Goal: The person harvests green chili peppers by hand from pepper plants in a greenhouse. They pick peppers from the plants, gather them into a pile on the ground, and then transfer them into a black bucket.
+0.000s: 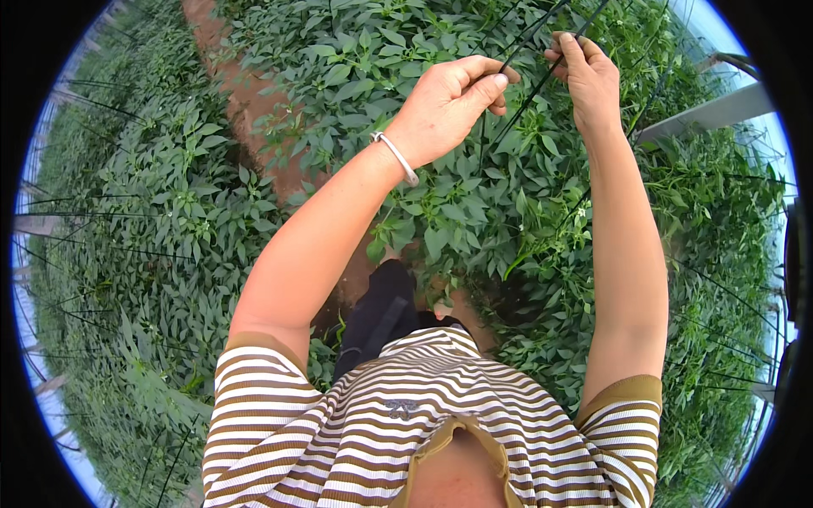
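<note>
My left hand point(454, 101), with a silvery bangle point(395, 157) on its wrist, is raised over the leafy plants and pinches a thin dark cord between thumb and fingers. To its right, my right hand point(581, 70) grips a dark cord point(532, 95) that slants down to the left between the two hands. The cords run up past the top of the view, and their lower ends are lost in the foliage. Beneath both hands stand green pepper plants point(438, 209) with small white flowers; a slender green pepper point(517, 265) hangs lower down.
A bare soil path point(254, 108) runs between plant rows at the upper left. More dark cords stretch over the dense row point(127, 254) on the left and the plants at the right. A grey post or beam point(705, 114) juts in at the upper right.
</note>
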The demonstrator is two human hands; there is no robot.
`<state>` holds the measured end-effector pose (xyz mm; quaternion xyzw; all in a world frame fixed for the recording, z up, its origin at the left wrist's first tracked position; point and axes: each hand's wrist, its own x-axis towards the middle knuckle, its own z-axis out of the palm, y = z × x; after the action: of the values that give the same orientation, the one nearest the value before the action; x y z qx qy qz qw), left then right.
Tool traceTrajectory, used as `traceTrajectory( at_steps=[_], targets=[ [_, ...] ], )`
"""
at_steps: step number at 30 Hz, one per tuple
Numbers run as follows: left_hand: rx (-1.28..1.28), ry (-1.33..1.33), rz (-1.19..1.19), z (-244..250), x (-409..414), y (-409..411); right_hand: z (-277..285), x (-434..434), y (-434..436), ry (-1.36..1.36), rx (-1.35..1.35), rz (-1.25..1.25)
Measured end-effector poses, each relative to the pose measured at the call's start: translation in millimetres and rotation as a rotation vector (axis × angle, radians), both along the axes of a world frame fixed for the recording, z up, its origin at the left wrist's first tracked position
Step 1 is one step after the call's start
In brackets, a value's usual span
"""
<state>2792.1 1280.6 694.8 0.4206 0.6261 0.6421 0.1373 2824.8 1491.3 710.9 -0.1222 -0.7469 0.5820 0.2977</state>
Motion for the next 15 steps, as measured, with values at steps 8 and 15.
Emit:
traceTrajectory(
  at_steps=[8,15],
  targets=[
    [-0.061,-0.057,-0.043,-11.1,-16.2,0.5,-59.9,85.4,14.0,-0.189,-0.082,-0.239],
    [-0.049,0.134,-0.221,-77.6,43.9,38.4,-95.9,107.4,-35.1,-0.257,-0.131,0.199]
  ],
)
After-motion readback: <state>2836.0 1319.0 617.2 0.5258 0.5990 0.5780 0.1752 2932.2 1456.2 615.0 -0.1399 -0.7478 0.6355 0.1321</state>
